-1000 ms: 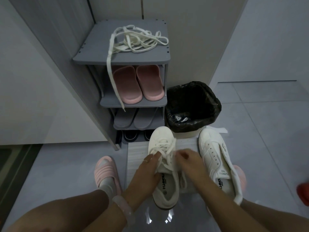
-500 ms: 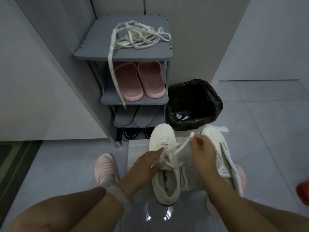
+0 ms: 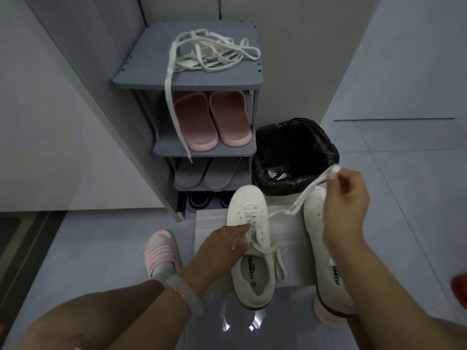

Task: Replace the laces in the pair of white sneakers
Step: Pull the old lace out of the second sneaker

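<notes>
Two white sneakers stand on a pale mat on the floor. The left sneaker [image 3: 252,251] carries a white lace [image 3: 295,205] threaded through its eyelets. My left hand [image 3: 222,246] rests on its left side, fingers laid across the lacing. My right hand [image 3: 346,195] is raised over the right sneaker [image 3: 326,261] and pinches one end of that lace, pulling it taut up and to the right. No lace shows in the right sneaker. A loose tangle of white laces [image 3: 209,54] lies on top of the grey shoe rack, one end hanging down.
The grey shoe rack [image 3: 192,79] holds pink slippers [image 3: 214,120], grey slippers and dark shoes below. A bin lined with a black bag [image 3: 293,157] stands right of it. My foot in a pink slipper [image 3: 161,251] is at the left. A red thing [image 3: 460,289] shows at the right edge.
My right hand has risen up and to the right, drawing the lace end out from the left sneaker. My left hand has stayed on that sneaker.
</notes>
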`<action>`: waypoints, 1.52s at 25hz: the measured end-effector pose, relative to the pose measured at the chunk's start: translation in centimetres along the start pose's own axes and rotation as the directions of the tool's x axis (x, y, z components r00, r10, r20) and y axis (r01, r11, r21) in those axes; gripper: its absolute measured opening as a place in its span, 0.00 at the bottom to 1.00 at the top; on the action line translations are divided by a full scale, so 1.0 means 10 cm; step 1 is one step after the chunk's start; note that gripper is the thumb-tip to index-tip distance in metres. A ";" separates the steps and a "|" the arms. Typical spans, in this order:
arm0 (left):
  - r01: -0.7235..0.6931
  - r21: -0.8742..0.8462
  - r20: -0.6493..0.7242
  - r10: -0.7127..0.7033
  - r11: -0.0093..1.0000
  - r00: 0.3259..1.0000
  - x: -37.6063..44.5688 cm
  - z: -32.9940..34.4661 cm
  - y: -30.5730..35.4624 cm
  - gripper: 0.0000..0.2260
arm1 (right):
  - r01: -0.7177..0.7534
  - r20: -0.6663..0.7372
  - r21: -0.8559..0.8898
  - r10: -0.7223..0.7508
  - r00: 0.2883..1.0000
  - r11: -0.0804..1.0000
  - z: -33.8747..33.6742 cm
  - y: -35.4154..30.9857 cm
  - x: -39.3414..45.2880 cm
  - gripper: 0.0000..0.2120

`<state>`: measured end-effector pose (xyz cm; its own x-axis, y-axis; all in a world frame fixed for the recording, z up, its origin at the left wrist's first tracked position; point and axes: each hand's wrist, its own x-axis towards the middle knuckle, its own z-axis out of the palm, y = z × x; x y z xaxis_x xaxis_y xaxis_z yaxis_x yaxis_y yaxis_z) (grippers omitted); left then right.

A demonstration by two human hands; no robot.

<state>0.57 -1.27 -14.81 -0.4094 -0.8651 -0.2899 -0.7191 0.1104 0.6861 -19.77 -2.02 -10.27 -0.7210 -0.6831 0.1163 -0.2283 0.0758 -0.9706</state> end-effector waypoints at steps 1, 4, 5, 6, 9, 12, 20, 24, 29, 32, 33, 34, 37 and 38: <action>0.000 -0.016 -0.062 -0.001 1.000 0.998 0.03 0.00 0.01 0.17 | -0.023 0.007 0.007 0.023 1.000 1.000 -0.04 -0.01 0.10 0.03; 0.030 0.081 -0.205 -0.013 0.996 0.979 0.08 0.00 0.06 0.08 | 0.002 0.395 -0.458 0.202 0.896 0.889 -0.04 0.20 -0.01 0.06; 0.048 0.086 -0.216 -0.029 0.995 0.976 0.09 0.01 0.08 0.07 | 0.061 0.530 -0.562 0.303 0.792 0.825 -0.02 0.26 -0.16 0.10; 0.057 0.070 -0.212 -0.041 0.996 0.976 0.11 0.02 0.09 0.07 | 0.103 0.621 -0.597 0.377 0.687 0.796 0.01 0.31 -0.31 0.16; 0.061 0.140 -0.182 -0.035 0.988 0.983 0.16 0.06 0.15 0.07 | 0.077 0.699 -0.554 0.414 0.583 0.829 0.12 0.34 -0.58 0.26; 0.048 0.334 -0.072 -0.025 0.941 0.997 0.20 0.10 0.24 0.09 | -0.003 0.679 -0.539 0.437 0.589 0.842 0.17 0.35 -0.61 0.31; 0.289 -0.461 0.004 -0.324 0.839 0.946 0.26 -0.37 0.52 0.05 | -0.073 0.626 -0.573 0.493 0.605 0.816 0.21 0.40 -0.59 0.43; 0.211 -0.814 -0.062 -0.443 0.541 0.894 0.16 -0.69 0.49 0.03 | -0.130 0.611 -0.541 0.494 0.619 0.831 0.20 0.43 -0.62 0.43; 0.091 -0.972 0.034 -0.255 0.215 0.966 0.00 -0.86 0.60 0.09 | -0.161 0.585 -0.563 0.528 0.616 0.811 0.20 0.44 -0.63 0.43; 0.048 -0.671 -0.040 -0.100 0.740 0.994 -0.03 -1.00 0.53 0.19 | -0.161 0.578 -0.574 0.537 0.615 0.803 0.21 0.46 -0.63 0.42; 0.032 -0.400 -0.047 -0.056 0.916 0.997 -0.02 -0.99 0.47 0.20 | -0.162 0.579 -0.573 0.537 0.614 0.803 0.21 0.46 -0.63 0.42; 0.017 -0.119 -0.073 -0.026 0.993 0.997 0.01 -0.93 0.38 0.20 | -0.169 0.577 -0.572 0.541 0.612 0.802 0.21 0.46 -0.63 0.42; 0.139 0.379 -0.195 -0.068 0.915 0.978 0.09 -0.59 0.23 0.21 | -0.201 0.577 -0.558 0.550 0.604 0.805 0.21 0.48 -0.61 0.41; 0.133 0.419 -0.191 -0.056 0.898 0.980 0.10 -0.45 0.22 0.20 | -0.197 0.581 -0.556 0.547 0.602 0.808 0.21 0.48 -0.60 0.40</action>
<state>1.13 -4.07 -10.64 -0.2538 -0.9474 -0.1948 -0.9356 0.1894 0.2979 -15.16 0.93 -16.06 -0.1787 -0.7922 -0.5835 -0.4060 0.5996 -0.6897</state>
